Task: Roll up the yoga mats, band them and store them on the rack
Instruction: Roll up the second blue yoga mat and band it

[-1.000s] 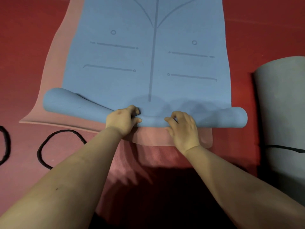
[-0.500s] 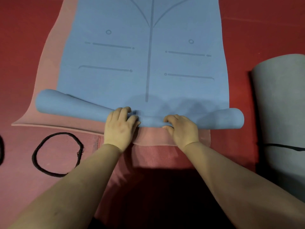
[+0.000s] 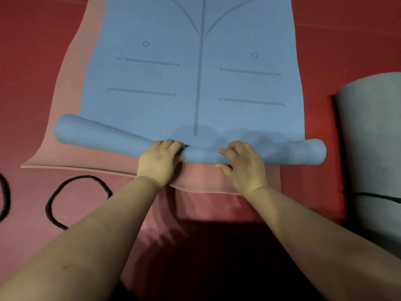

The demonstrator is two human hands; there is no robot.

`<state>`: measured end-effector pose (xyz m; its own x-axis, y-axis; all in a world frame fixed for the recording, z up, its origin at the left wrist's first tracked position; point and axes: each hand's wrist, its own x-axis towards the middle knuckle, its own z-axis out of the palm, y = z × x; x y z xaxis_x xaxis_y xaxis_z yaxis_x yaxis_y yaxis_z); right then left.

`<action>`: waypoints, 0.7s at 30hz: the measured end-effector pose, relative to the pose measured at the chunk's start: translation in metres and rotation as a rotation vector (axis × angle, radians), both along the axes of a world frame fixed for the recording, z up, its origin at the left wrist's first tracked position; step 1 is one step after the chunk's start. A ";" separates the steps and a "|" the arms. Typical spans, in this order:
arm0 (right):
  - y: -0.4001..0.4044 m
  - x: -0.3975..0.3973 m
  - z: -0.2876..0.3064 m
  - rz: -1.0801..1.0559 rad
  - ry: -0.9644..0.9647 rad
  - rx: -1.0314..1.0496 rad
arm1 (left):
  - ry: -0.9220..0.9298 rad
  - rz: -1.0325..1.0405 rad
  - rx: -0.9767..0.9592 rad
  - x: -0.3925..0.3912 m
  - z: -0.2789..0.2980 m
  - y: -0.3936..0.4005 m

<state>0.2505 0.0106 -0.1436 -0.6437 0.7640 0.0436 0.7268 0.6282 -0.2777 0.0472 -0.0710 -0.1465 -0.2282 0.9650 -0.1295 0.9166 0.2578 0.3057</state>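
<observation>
A blue yoga mat (image 3: pixel 195 83) with grey alignment lines lies flat on a pink mat (image 3: pixel 71 88). Its near end is curled into a thin roll (image 3: pixel 104 135), loose and fatter at both ends. My left hand (image 3: pixel 159 162) and my right hand (image 3: pixel 244 165) both grip the middle of that roll, fingers curled over its top. A black elastic band (image 3: pixel 76 199) lies as a loop on the floor to the left of my left forearm.
A rolled grey mat (image 3: pixel 373 148) with a black band (image 3: pixel 377 195) around it lies at the right edge. Part of another black band (image 3: pixel 5 196) shows at the far left. A darker pink ribbed mat (image 3: pixel 208 207) lies under my forearms on the red floor (image 3: pixel 347 29).
Both hands have shifted slightly on the roll and curled further over it; the roll looks a little tighter in the middle. The view has drifted slightly.
</observation>
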 end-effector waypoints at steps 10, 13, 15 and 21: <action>0.026 -0.010 -0.004 0.007 0.041 -0.130 | -0.039 -0.009 -0.023 -0.012 0.007 0.021; 0.045 -0.013 0.005 -0.003 -0.059 -0.372 | 0.047 -0.105 0.195 -0.006 -0.001 0.007; 0.053 -0.017 0.008 -0.015 -0.063 -0.497 | 0.084 -0.139 0.243 -0.006 -0.006 0.004; 0.052 -0.021 0.008 0.018 -0.048 -0.274 | 0.009 -0.114 0.132 -0.014 -0.002 0.019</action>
<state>0.2291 0.0629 -0.1354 -0.6539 0.7313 -0.1940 0.7325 0.5477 -0.4044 0.0334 -0.0518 -0.1487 -0.1173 0.9931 0.0018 0.9404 0.1105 0.3215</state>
